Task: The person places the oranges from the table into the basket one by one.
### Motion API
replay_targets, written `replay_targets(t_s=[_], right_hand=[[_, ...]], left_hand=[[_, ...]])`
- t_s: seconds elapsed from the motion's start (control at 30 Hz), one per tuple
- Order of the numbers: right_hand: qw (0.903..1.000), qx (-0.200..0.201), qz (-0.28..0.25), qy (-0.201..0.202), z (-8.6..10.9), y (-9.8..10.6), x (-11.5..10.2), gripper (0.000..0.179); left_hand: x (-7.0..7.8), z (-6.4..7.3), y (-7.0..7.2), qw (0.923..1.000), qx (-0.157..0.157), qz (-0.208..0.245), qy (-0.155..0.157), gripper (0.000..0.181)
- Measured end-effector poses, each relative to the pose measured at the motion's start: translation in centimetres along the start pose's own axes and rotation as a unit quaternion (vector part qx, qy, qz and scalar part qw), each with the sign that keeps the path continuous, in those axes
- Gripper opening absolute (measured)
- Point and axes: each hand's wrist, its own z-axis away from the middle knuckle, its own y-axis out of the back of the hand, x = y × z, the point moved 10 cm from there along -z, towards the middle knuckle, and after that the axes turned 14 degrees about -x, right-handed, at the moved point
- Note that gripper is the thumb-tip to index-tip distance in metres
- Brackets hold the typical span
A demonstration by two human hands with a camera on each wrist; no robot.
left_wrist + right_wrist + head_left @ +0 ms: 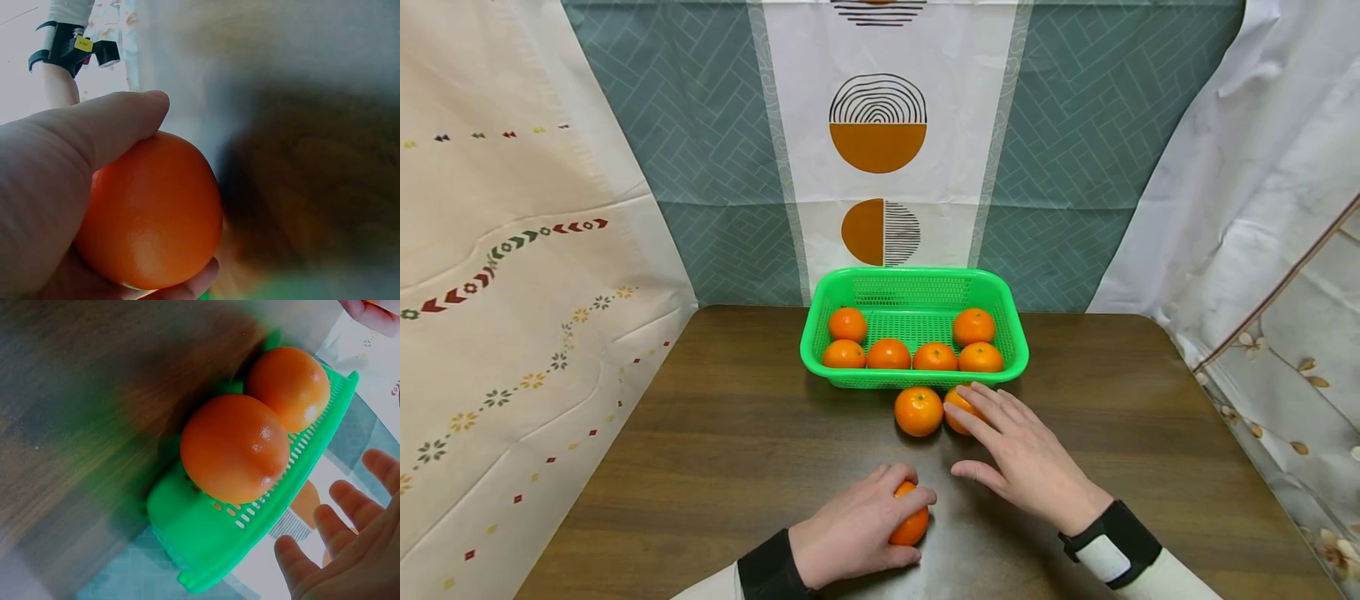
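Observation:
My left hand grips an orange low over the near middle of the table. In the left wrist view the thumb lies along one side of that orange and the fingers curl under the other. The right hand, fingers spread and straight, is held over another orange and partly covers it in the head view. Just left of it sits a further orange. Both stand in front of the green basket, and the right wrist view shows the right hand apart from them.
Inside the basket several oranges line the near side, with one more at each end behind. The basket stands at the far edge of the brown wooden table. Patterned cloths hang behind and along both sides.

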Motion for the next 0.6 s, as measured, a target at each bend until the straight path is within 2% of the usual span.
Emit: replay_targets(t_s=[0.17, 0.6], right_hand=[[0.9999, 0.012, 0.010, 0.005, -0.1, 0.5, 0.0, 0.083], [0.9992, 0.034, 0.019, 0.000, -0.9, 1.8, 0.3, 0.083]], left_hand=[[-0.2, 0.1, 1.3, 0.9998, 0.019, 0.000, 0.005, 0.056], [-0.9, 0.2, 7.0, 0.9938, 0.097, -0.050, 0.019, 0.062]])
